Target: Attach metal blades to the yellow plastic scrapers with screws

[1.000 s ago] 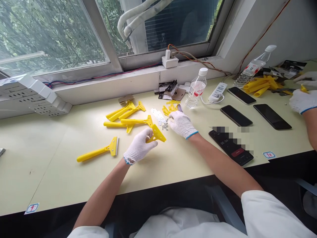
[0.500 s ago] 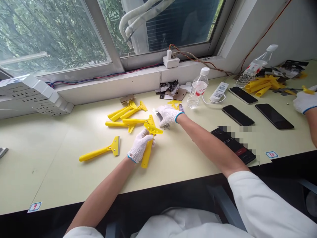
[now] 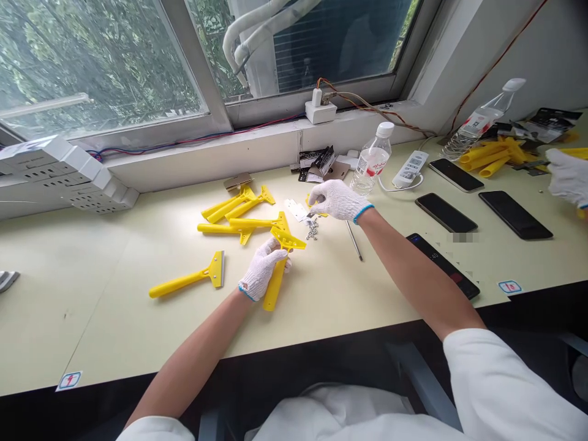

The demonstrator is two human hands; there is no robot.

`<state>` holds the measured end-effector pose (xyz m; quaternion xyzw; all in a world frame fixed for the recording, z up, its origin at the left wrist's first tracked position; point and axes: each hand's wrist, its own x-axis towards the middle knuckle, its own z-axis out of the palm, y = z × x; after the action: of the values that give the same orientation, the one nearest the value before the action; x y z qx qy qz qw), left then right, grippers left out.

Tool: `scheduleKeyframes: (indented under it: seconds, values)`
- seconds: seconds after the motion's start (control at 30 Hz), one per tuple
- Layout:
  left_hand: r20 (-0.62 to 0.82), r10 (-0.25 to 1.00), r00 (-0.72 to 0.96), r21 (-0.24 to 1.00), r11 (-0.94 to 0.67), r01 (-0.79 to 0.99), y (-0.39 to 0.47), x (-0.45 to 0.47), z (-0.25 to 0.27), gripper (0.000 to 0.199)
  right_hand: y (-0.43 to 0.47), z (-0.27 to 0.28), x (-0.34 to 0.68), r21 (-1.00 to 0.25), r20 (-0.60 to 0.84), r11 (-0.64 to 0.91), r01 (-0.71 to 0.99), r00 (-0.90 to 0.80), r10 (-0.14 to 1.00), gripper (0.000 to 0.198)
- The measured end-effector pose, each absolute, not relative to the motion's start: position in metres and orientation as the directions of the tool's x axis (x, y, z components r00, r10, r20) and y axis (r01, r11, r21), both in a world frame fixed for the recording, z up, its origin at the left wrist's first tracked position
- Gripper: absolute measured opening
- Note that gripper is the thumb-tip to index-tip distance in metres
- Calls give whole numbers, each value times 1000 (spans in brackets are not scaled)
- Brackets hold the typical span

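My left hand point(image 3: 261, 267), in a white knitted glove with blue cuff trim, is wrapped round the handle of a yellow scraper point(image 3: 274, 285). Its head points up and away from me, and I see no blade on it. My right hand point(image 3: 339, 201), gloved the same way, hovers with bent fingers pinched over a pile of small screws point(image 3: 313, 228). A small dark thing shows at its fingertips, too small to name. Flat white pieces point(image 3: 296, 210) lie just left of those fingers. Below the right wrist a thin metal rod like a screwdriver shaft point(image 3: 354, 241) rests on the table.
Several yellow scrapers point(image 3: 218, 228) lie beyond my left hand. One scraper with a blade point(image 3: 184, 283) lies apart at left. Behind stand a water bottle point(image 3: 371, 160) and black packaging point(image 3: 316, 162). Phones point(image 3: 446, 212) lie at right, near another person's gloved hand point(image 3: 568, 177).
My right hand has moved right and lifted a little from the white pieces, uncovering the screws and the thin rod. The left hand keeps its hold on the scraper.
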<state>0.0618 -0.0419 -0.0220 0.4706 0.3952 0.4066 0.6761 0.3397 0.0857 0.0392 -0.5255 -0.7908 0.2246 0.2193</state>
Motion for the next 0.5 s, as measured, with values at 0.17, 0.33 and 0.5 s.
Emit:
scheduleKeyframes:
  seconds: [0.17,0.33,0.5]
  values:
    - [-145,921,361,963,216,-164,-42,62,-22,35,47,33,356,-795,163,235,559,-176,971,28]
    - [-130,924,359,974,186,-127,-44,64,-21,40,17,-1,328,-996,-87,-83,39,-115,989,39]
    - [-128,931,343,978,177,-115,-46,66,-20,53,2,-26,291,-979,-77,-50,199,-132,988,35]
